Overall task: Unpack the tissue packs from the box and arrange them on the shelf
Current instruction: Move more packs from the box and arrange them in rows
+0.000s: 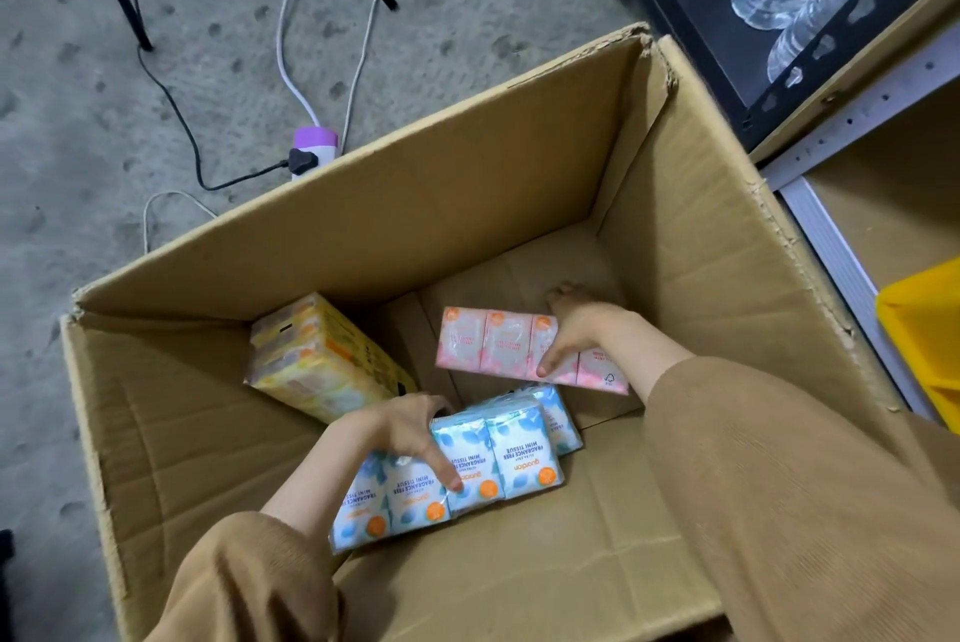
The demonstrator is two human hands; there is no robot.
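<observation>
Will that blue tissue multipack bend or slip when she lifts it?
Probably light and soft: the blue tissue multipack is film-wrapped paper. The glossy wrap may be slippery under the left hand. A row of small packs, so it could flex if lifted by one end.

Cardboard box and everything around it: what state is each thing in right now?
Cardboard box: open, on the floor.
Blue tissue pack: in the box, gripped by left hand.
Pink tissue pack: in the box, gripped by right hand.
Yellow tissue pack: in the box, untouched.
Power strip: black plug inserted.
</observation>
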